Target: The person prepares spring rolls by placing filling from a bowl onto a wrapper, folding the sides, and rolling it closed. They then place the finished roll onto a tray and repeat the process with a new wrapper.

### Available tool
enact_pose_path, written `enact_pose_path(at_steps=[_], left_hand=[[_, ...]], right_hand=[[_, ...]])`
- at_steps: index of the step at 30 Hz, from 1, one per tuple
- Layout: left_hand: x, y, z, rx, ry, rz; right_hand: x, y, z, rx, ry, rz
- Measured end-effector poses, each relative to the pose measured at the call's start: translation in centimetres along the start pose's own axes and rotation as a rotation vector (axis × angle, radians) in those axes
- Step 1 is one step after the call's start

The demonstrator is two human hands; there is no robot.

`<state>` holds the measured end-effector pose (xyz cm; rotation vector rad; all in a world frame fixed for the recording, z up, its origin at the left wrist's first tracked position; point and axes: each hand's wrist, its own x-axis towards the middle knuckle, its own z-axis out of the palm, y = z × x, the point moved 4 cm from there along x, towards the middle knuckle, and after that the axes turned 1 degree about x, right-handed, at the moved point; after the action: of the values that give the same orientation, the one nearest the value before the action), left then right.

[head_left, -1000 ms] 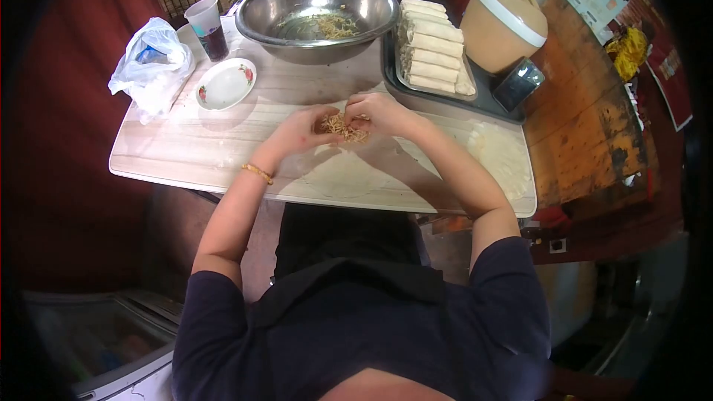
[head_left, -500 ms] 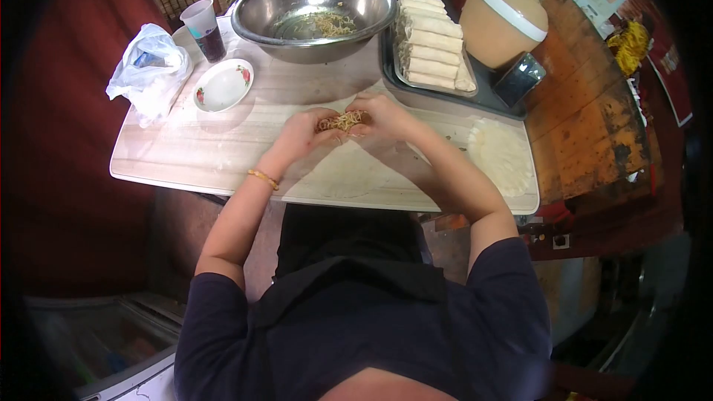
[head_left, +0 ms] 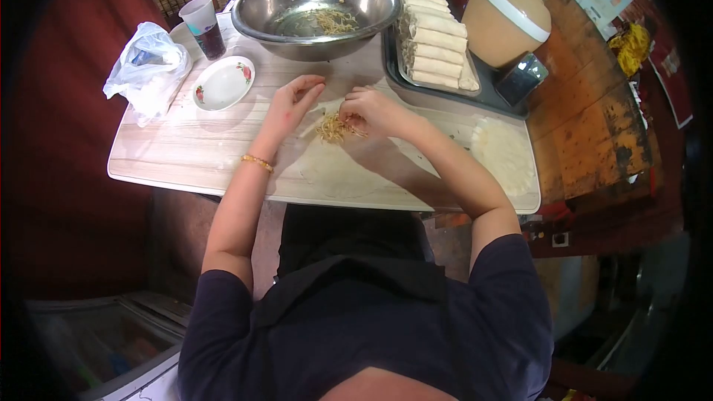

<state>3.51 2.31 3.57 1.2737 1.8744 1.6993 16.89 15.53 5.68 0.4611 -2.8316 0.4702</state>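
Observation:
A small heap of shredded filling (head_left: 331, 129), which looks like bean sprouts, lies on a thin pale wrapper (head_left: 342, 171) spread on the table before me. My left hand (head_left: 290, 106) is raised just left of the heap, fingers loosely bent and apart from the thumb, holding nothing. At the heap's right edge, my right hand (head_left: 371, 111) has its fingers curled in, with strands of filling at the fingertips. Farther right is a stack of round wrappers (head_left: 503, 154). Rolled spring rolls (head_left: 437, 44) are piled on a metal tray at the back.
A steel basin (head_left: 316, 46) with leftover filling stands at the back. Left are a floral saucer (head_left: 223, 85), a plastic cup (head_left: 204, 28) with dark drink and a plastic bag (head_left: 148, 67). Back right, a tan jug (head_left: 506, 18) and a phone (head_left: 521, 79) rest beside the rolls.
Both hands were cupped around the filling. My left hand has let go and lifted up and left; my right hand stays at the heap's right side. The filling now lies more exposed.

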Motion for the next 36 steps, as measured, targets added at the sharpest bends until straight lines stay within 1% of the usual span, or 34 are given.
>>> enact_pose_path(at_steps=[3,5,7,9,13,15,17,18,20,22,23,25,26,28,29,31,32,34,35,36], left_hand=[[1.0,-1.0,0.1,-0.003,0.043,0.05],[0.9,-1.3,-0.1,-0.001,0.063,0.043],[0.8,-2.1,-0.3,0.001,0.085,0.038],[0.5,-3.2,-0.9,0.055,0.15,0.025],[0.0,-3.4,-1.6,0.109,0.168,-0.013],[0.0,-3.0,-1.6,0.136,0.197,0.053],[0.0,-2.7,-1.6,0.145,0.197,0.055],[0.0,-2.6,-1.6,0.155,0.193,0.06],[-0.1,-2.6,-1.5,0.173,0.188,0.05],[-0.1,-2.4,-1.6,0.195,0.187,0.047],[-0.2,-2.3,-1.6,0.19,0.189,0.047],[-0.2,-2.4,-1.6,0.189,0.189,0.05],[-0.1,-2.5,-1.7,0.197,0.193,0.05],[-0.3,-2.5,-1.8,0.205,0.191,0.047],[-0.3,-2.4,-1.8,0.198,0.195,0.018],[-0.6,-2.5,-1.8,0.195,0.192,-0.014],[-0.6,-2.6,-1.8,0.199,0.178,-0.023],[-0.5,-2.3,-1.8,0.197,0.171,-0.029],[-0.6,-1.9,-1.6,0.169,0.109,-0.05],[-0.8,-1.7,-1.3,0.142,0.045,-0.069]], right_hand=[[0.4,-0.1,-0.6,0.045,0.011,-0.042],[0.5,0.0,-1.6,0.209,-0.01,0.073],[0.7,-0.3,-2.9,0.249,-0.002,0.095],[0.7,0.0,-3.3,0.292,0.008,0.118],[0.6,0.4,-3.5,0.403,-0.007,0.179],[0.9,0.5,-4.2,0.448,-0.015,0.193],[1.4,0.9,-5.7,0.591,0.06,0.21],[1.9,0.9,-6.5,0.591,0.06,0.211],[3.1,1.1,-9.1,0.62,0.153,0.236],[5.0,1.8,-12.0,0.619,0.234,0.217],[6.0,2.3,-13.1,0.617,0.238,0.213],[8.1,3.6,-15.7,0.519,0.483,0.122],[9.5,5.3,-15.7,0.519,0.488,0.12],[11.3,9.0,-14.3,0.368,0.594,0.076],[11.4,10.1,-12.4,0.37,0.595,0.079],[11.8,11.0,-8.4,0.072,0.271,0.157],[11.3,11.1,-8.0,0.074,0.275,0.161],[9.4,8.8,-8.3,0.006,0.444,0.168],[8.1,7.0,-9.0,0.039,0.436,0.233],[6.7,6.0,-8.4,0.041,0.432,0.238]])
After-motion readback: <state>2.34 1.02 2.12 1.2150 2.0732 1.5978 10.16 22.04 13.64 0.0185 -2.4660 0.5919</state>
